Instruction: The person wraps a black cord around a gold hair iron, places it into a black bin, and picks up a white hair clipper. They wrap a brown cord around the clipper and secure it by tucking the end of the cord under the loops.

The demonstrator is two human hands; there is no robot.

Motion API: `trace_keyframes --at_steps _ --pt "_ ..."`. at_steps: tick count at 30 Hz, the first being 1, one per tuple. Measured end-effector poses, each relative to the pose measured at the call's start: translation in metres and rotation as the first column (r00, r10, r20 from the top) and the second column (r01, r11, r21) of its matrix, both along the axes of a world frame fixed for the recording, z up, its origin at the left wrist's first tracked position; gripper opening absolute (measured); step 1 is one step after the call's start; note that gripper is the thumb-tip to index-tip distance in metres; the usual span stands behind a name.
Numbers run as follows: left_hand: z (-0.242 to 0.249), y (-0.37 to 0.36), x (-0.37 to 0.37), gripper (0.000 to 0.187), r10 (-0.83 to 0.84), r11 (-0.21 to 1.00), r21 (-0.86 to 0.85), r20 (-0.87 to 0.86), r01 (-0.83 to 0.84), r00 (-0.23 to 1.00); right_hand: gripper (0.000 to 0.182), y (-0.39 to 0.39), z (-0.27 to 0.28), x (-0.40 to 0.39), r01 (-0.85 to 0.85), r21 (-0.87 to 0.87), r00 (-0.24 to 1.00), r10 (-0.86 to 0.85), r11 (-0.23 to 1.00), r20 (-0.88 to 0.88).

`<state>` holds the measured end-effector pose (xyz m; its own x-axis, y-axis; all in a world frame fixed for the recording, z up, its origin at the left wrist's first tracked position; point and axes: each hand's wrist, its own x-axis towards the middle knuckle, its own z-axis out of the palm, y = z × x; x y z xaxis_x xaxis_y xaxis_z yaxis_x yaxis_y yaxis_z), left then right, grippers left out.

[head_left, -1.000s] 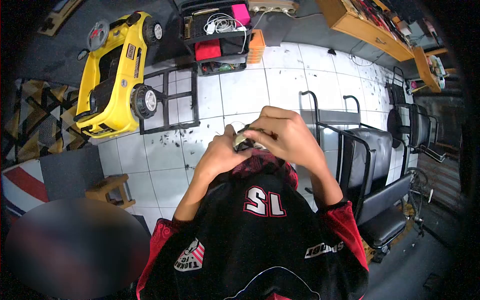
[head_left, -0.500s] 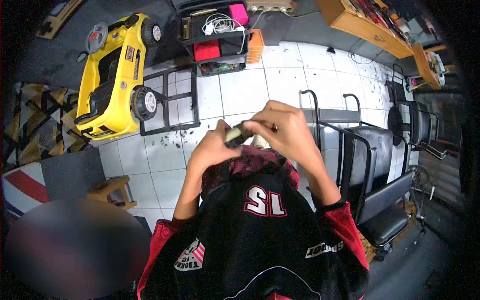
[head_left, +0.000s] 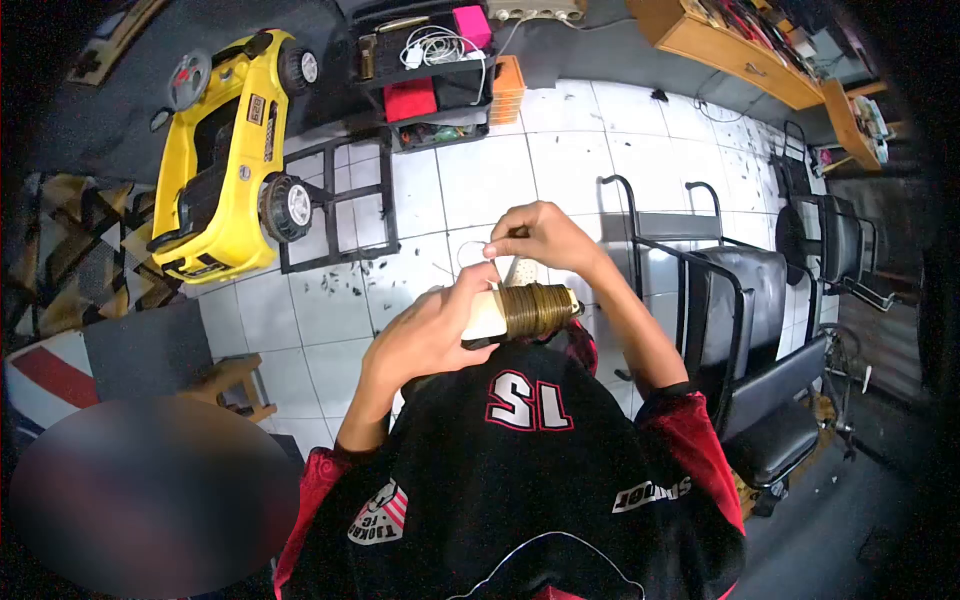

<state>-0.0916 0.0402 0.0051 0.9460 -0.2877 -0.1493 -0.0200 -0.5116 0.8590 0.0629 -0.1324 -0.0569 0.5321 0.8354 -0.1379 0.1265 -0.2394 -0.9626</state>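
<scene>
A hair clipper-sized cream object wound with brownish wire or cord lies sideways in front of my shirt. My left hand is wrapped round its pale end, with the thumb on top. Above it, my right hand is closed in a pinch on a thin strand that loops between the two hands. The coiled part of the object sticks out to the right of my left hand and is not touched by my right hand.
A yellow toy car stands at the upper left beside a black frame. A black shelf cart is at the top. Black chairs stand at the right, a wooden stool at the left. Dark bits litter the tiled floor.
The object has come down towards my shirt and turned, so its coils now show. My right hand has moved off it, up and left, with the strand. My left hand has shifted slightly down.
</scene>
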Motion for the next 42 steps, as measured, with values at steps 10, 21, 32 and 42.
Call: trace_keyframes --at_steps 10,21,32,42 --pt "0.011 0.014 0.009 0.069 0.33 0.944 -0.085 0.286 -0.319 0.9 0.015 -0.017 -0.053 -0.078 0.151 0.176 0.983 -0.129 0.973 -0.13" --pt "-0.013 0.041 0.013 0.043 0.726 0.607 -0.356 -0.115 -0.71 0.678 0.011 -0.033 -0.001 -0.065 0.362 0.1 0.915 -0.374 0.927 0.153" --pt "-0.02 0.041 0.014 0.039 0.706 0.559 -0.467 -0.164 -0.685 0.689 0.013 -0.057 0.023 -0.048 0.201 -0.087 0.977 -0.194 0.976 0.089" --pt "-0.04 0.012 0.014 0.056 0.494 0.868 -0.068 0.012 -0.493 0.869 0.011 -0.035 0.109 -0.041 -0.101 0.184 0.995 0.102 0.978 0.003"
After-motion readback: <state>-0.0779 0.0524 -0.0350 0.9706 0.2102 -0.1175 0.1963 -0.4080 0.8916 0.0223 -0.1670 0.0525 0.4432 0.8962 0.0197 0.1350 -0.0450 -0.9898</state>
